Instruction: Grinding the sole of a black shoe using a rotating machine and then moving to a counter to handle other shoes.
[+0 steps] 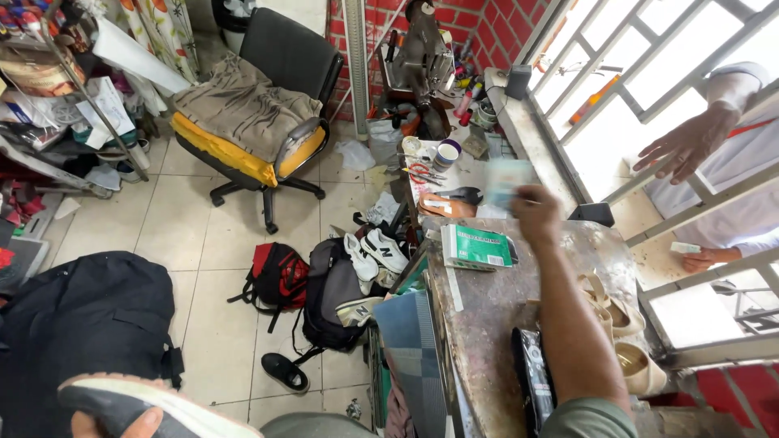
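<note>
My right hand (535, 212) reaches out over a stained worktop (503, 308) and is shut on a pale, blurred banknote or slip of paper (505, 180). At the bottom left my left hand (105, 423) grips a shoe with a light, worn sole (138, 405); only a thumb and fingertips show. Beyond the window bars (698, 186) another person's open hand (686, 144) stretches toward me, and their other hand (704, 258) holds a small paper.
A green box (477, 246), a black pack (535, 377) and beige shoes (621, 324) lie on the worktop. On the tiled floor sit backpacks (324, 296), sneakers (375, 253), a black shoe (284, 371) and an office chair (260, 113). A sewing machine (422, 57) stands at the back.
</note>
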